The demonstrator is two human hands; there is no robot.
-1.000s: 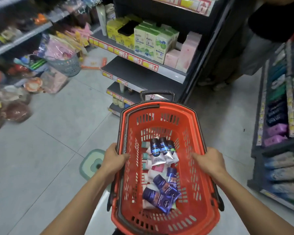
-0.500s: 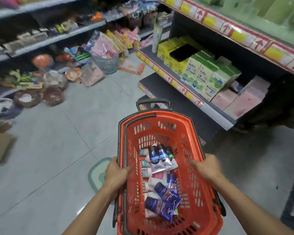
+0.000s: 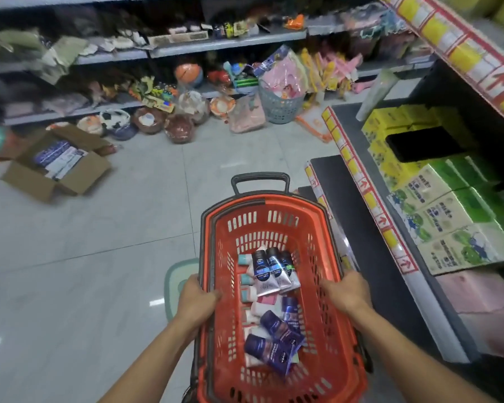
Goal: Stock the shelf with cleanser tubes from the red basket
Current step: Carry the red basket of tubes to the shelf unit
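While both hands (image 3: pixel 197 296) (image 3: pixel 346 292) stay clamped on red basket (image 3: pixel 329 286) rim, view swung left; cardboard box (image 3: pixel 56 167) appeared.

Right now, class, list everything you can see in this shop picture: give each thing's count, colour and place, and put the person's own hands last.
red basket: one, red with dark rim, centre foreground, held up.
cleanser tubes: a loose pile, exact count unclear; dark blue, white and pink; on the basket floor.
green-and-white boxes: several, stacked on the right-hand shelf.
yellow boxes: several, further back on that shelf.
black flat object: one, lying on the yellow boxes.
cardboard box: one, brown, open, on the floor at left.
grey basket: one, on the floor by the far shelves.
left hand: grips the basket's left rim.
right hand: grips the basket's right rim.
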